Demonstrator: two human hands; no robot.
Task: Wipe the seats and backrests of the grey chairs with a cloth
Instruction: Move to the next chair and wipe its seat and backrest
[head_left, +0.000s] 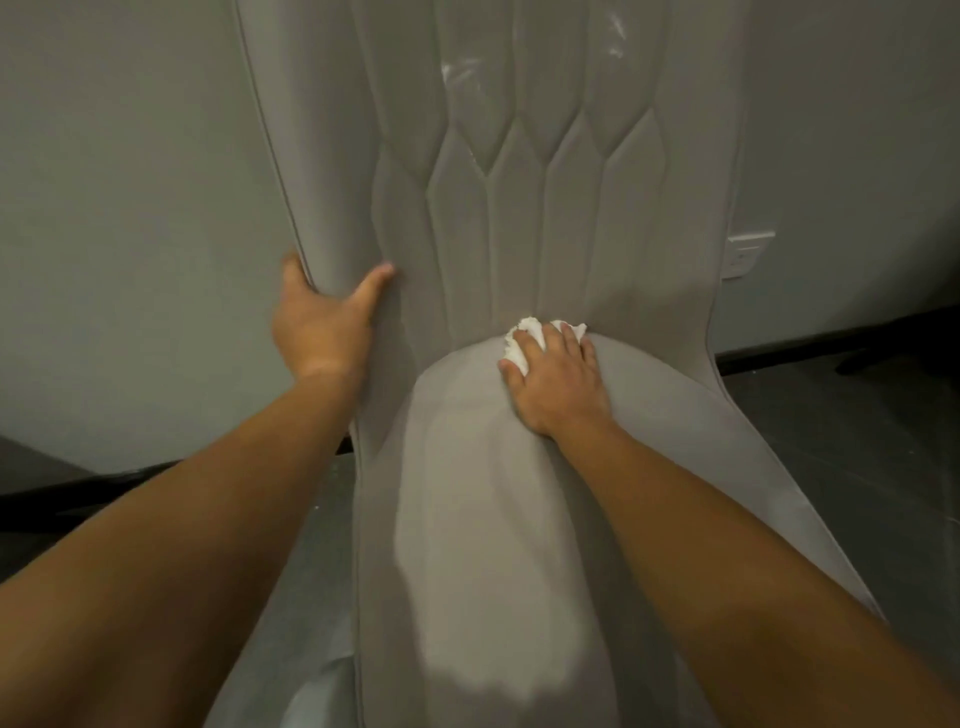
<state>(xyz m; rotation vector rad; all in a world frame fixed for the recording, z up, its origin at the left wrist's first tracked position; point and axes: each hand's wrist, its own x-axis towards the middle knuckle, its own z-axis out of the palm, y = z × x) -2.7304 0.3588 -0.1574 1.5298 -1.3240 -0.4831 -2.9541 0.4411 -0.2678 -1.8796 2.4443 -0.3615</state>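
White cloth (530, 340) — under right hand (558, 382)

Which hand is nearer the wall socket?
Right. The right hand presses the cloth mid-seat, closer to the socket; the left hand grips the backrest's far edge.
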